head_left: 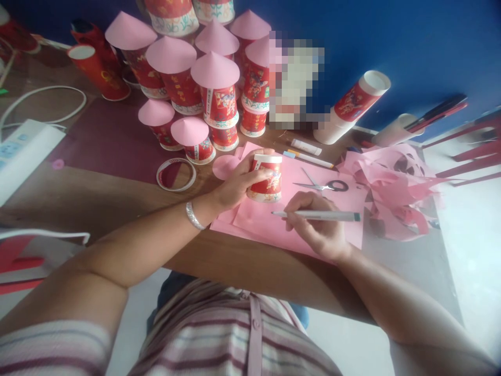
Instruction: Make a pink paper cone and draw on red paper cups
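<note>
My left hand (238, 180) is wrapped round a red paper cup (270, 180) with a printed figure and a white lower band with faint coloured drawing. It holds the cup above sheets of pink paper (340, 235). Between the fingers of my right hand (319, 227) lies a white marker (332, 215) with a dark green end. The marker's tip points left, below the cup and apart from it. Scissors (323, 186) with black handles lie spread on the pink paper behind my right hand.
Several red cups with pink cone tops (215, 70) stand stacked at the back. A tape roll (176, 175) lies left of my left hand. Pens (309, 158) and a glue stick (306, 147) lie behind the scissors. Pink paper scraps (391, 177) are heaped right. A power strip (27, 156) sits far left.
</note>
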`<state>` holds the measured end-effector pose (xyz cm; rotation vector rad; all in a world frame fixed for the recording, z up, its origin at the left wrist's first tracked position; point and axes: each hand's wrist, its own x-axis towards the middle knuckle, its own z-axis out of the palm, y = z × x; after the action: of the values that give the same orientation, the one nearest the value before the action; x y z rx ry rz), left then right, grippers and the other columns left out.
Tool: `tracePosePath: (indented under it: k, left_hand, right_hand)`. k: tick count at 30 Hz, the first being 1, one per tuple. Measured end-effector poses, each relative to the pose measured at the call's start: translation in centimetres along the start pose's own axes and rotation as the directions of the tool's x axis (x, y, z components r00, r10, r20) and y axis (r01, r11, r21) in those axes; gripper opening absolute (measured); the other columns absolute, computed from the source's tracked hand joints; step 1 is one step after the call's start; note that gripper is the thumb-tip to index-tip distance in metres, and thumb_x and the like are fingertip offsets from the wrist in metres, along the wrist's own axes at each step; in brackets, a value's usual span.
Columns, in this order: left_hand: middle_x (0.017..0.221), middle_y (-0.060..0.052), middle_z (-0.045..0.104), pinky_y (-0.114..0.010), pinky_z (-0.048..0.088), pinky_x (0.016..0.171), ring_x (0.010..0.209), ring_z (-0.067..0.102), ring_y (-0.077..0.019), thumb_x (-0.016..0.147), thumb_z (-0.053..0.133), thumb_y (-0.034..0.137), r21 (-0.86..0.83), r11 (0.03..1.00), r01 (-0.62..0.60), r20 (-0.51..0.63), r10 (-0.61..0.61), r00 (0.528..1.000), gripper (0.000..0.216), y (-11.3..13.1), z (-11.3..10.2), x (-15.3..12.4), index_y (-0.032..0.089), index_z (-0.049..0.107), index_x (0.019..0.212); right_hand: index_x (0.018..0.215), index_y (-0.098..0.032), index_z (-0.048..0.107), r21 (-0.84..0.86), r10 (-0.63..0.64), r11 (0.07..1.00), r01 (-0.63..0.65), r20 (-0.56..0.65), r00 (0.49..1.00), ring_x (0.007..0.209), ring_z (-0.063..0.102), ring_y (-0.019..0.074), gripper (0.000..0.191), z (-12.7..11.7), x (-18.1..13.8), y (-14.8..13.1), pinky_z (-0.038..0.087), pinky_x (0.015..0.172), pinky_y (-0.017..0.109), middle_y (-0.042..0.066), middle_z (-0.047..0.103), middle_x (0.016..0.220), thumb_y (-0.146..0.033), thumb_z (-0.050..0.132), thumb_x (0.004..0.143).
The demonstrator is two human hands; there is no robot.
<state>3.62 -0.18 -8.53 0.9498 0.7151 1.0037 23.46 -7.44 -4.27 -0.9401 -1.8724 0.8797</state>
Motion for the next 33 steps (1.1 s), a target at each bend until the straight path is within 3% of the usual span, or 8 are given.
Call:
tracePosePath:
  k: [4,8,10,17,25,33]
  left_hand:
    - [0.112,-0.004,0.064,-0.039,0.054,0.092,0.106,0.064,-0.0206,0.075,0.082,0.036,-0.006,1.000,0.002,0.006,-0.002,1.000,0.055,0.1,0.1,0.1,0.022,0.058,0.123]
    - [0.108,-0.002,0.063,-0.036,0.053,0.087,0.097,0.062,-0.0170,0.074,0.085,0.036,-0.014,1.000,-0.017,0.033,0.018,0.999,0.054,-0.2,0.0,0.3,0.022,0.056,0.118]
    - [0.106,-0.002,0.062,-0.036,0.053,0.085,0.094,0.062,-0.0162,0.075,0.085,0.035,-0.002,1.000,-0.017,0.030,0.017,0.999,0.053,-0.2,0.0,0.3,0.022,0.055,0.117]
    - [0.104,-0.002,0.061,-0.034,0.052,0.082,0.091,0.061,-0.0161,0.078,0.083,0.037,0.107,0.994,-0.014,-0.007,0.015,1.000,0.052,0.2,0.4,-0.1,0.021,0.053,0.117]
    - [0.101,-0.002,0.061,-0.033,0.053,0.079,0.087,0.061,-0.0146,0.077,0.084,0.037,0.117,0.993,-0.008,-0.044,0.013,0.999,0.054,0.1,0.7,0.0,0.020,0.052,0.116]
    - [0.106,-0.004,0.063,-0.036,0.053,0.085,0.096,0.062,-0.0180,0.076,0.084,0.037,0.111,0.993,-0.026,-0.022,0.028,0.999,0.054,0.0,0.9,0.0,0.021,0.050,0.114]
  right_hand:
    - [0.092,-0.022,0.063,-0.260,-0.220,0.940,0.221,0.035,0.975,0.061,0.066,0.0120,0.009,0.7,-0.4,0.0,0.052,0.055,0.024,-0.001,0.070,0.075,-0.014,0.059,0.092]
    - [0.103,-0.019,0.062,-0.431,-0.481,0.783,0.449,0.039,0.876,0.065,0.067,0.0140,0.020,1.3,-0.9,0.9,0.056,0.057,0.026,0.001,0.069,0.079,-0.006,0.064,0.088]
    - [0.107,-0.018,0.062,-0.459,-0.547,0.727,0.511,0.064,0.835,0.064,0.066,0.0148,0.024,1.3,-0.9,1.2,0.056,0.055,0.027,0.002,0.068,0.080,-0.005,0.066,0.086]
    - [0.106,-0.020,0.060,-0.528,-0.537,0.706,0.473,0.038,0.843,0.065,0.067,0.0136,0.024,1.2,-0.6,1.1,0.059,0.057,0.026,0.000,0.068,0.078,-0.006,0.066,0.089]
    - [0.102,-0.019,0.060,-0.549,-0.532,0.692,0.469,0.051,0.845,0.064,0.068,0.0131,0.020,1.1,-0.5,1.2,0.059,0.057,0.025,0.001,0.068,0.077,-0.005,0.066,0.089]
    - [0.105,-0.020,0.060,-0.543,-0.524,0.700,0.464,0.051,0.850,0.065,0.070,0.0136,0.021,1.1,-0.4,1.4,0.060,0.058,0.025,0.001,0.070,0.080,-0.007,0.066,0.090]
